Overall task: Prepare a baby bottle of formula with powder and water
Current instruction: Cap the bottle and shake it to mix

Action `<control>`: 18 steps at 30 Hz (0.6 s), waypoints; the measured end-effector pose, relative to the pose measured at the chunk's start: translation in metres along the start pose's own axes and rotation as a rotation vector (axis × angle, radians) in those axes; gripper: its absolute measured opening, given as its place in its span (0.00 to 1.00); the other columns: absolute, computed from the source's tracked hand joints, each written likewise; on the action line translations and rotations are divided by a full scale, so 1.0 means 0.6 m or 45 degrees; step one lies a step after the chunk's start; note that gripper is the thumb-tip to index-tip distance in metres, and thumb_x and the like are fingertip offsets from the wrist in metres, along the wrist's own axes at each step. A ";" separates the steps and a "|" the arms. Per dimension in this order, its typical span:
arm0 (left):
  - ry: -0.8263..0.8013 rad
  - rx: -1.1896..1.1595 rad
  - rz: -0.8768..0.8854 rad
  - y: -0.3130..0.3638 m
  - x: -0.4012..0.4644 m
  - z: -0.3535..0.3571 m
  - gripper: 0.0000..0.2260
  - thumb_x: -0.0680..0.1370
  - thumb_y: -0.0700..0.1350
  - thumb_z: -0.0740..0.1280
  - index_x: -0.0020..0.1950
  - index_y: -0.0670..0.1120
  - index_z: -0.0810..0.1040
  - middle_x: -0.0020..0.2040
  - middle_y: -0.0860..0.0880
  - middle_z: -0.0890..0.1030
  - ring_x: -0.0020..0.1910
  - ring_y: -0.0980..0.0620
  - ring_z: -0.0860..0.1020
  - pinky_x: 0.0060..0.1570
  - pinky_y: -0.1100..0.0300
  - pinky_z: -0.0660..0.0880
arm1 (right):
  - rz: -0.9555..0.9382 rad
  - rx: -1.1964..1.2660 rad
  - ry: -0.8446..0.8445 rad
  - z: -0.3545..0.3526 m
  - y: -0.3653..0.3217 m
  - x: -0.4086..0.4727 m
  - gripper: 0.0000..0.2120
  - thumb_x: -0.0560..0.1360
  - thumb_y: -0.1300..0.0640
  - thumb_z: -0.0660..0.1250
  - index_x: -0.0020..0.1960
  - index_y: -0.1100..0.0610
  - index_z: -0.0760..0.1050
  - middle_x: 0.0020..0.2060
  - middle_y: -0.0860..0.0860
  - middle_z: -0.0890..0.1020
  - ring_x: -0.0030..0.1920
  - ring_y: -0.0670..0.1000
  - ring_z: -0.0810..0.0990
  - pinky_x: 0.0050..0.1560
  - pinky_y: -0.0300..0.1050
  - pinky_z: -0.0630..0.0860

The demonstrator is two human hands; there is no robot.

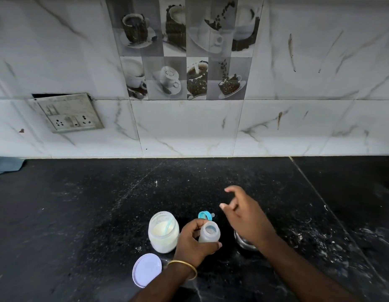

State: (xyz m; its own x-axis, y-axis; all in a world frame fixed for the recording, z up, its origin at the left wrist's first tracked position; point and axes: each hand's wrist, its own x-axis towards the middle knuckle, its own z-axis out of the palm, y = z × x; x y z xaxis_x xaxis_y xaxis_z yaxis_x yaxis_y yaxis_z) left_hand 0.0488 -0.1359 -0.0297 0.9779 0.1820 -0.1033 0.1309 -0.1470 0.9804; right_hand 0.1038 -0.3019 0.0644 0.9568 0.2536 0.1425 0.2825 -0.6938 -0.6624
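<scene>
My left hand grips a small translucent baby bottle, uncapped and upright on the black counter, with some white powder inside. To its left stands an open clear jar of pale formula powder with a light blue scoop leaning in it. The jar's round lilac lid lies flat in front of it. The bottle's blue cap with its teat lies on its side just behind the bottle. My right hand hovers to the right of the bottle, fingers spread and holding nothing.
A steel vessel sits on the black counter under my right wrist, mostly hidden. White specks and smears mark the counter at right. A socket plate is on the tiled wall. A grey-blue object lies at the far left edge.
</scene>
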 end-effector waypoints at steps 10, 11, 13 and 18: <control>-0.030 0.043 0.037 -0.024 -0.010 -0.028 0.27 0.57 0.48 0.83 0.54 0.50 0.81 0.54 0.48 0.84 0.54 0.50 0.82 0.59 0.49 0.79 | -0.355 -0.922 -0.887 0.120 0.013 0.159 0.37 0.67 0.61 0.77 0.73 0.47 0.68 0.71 0.49 0.74 0.70 0.54 0.71 0.68 0.54 0.70; -0.029 0.048 0.039 -0.026 -0.010 -0.030 0.27 0.57 0.48 0.83 0.54 0.50 0.81 0.54 0.48 0.84 0.54 0.50 0.82 0.59 0.50 0.78 | -0.380 -0.952 -0.901 0.127 0.017 0.162 0.35 0.67 0.61 0.77 0.71 0.46 0.70 0.69 0.49 0.75 0.69 0.55 0.72 0.67 0.54 0.71; -0.019 0.050 0.037 -0.030 -0.010 -0.034 0.27 0.57 0.48 0.83 0.54 0.51 0.81 0.55 0.49 0.84 0.55 0.51 0.82 0.60 0.51 0.78 | -0.397 -0.958 -0.890 0.135 0.021 0.163 0.31 0.68 0.61 0.76 0.68 0.46 0.73 0.66 0.51 0.77 0.66 0.55 0.75 0.63 0.52 0.72; -0.036 0.023 0.032 -0.031 -0.009 -0.040 0.26 0.58 0.46 0.83 0.53 0.51 0.81 0.54 0.49 0.84 0.55 0.50 0.82 0.59 0.54 0.78 | -0.254 -0.566 -0.739 0.117 0.013 0.151 0.24 0.65 0.59 0.75 0.59 0.46 0.75 0.59 0.47 0.77 0.58 0.52 0.77 0.56 0.49 0.76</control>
State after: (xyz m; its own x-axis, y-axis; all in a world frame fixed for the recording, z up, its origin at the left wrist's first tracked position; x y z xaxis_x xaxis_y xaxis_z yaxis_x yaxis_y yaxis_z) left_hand 0.0373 -0.1105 -0.0432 0.9851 0.1504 -0.0839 0.1092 -0.1687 0.9796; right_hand 0.1876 -0.2369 0.0204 0.7293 0.6317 -0.2627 0.5655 -0.7727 -0.2883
